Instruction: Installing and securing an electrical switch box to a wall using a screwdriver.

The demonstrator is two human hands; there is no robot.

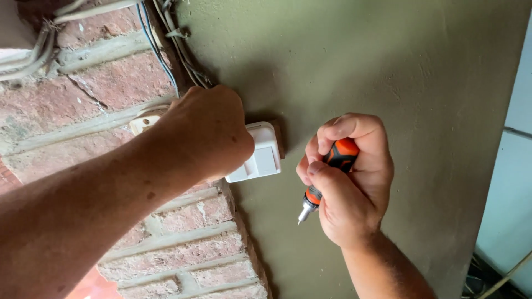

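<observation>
So your left hand (208, 133) is pressed flat over the white switch (260, 154) mid-frame. Your right hand (349, 182), just right of it, is fisted around the orange screwdriver (327, 177), tip pointing down-left, clear of the switch.

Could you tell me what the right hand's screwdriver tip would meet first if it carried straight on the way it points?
The right hand holds the screwdriver tip down and left; probably the green plastered wall, then the brick edge, though depth is unclear. The white switch lies off that line.

Soft, even daylight, fairly bright; the left hand (208, 133) casts a faint shadow on the green wall (388, 66). Sharp focus throughout, no glare, corners slightly dimmer
</observation>
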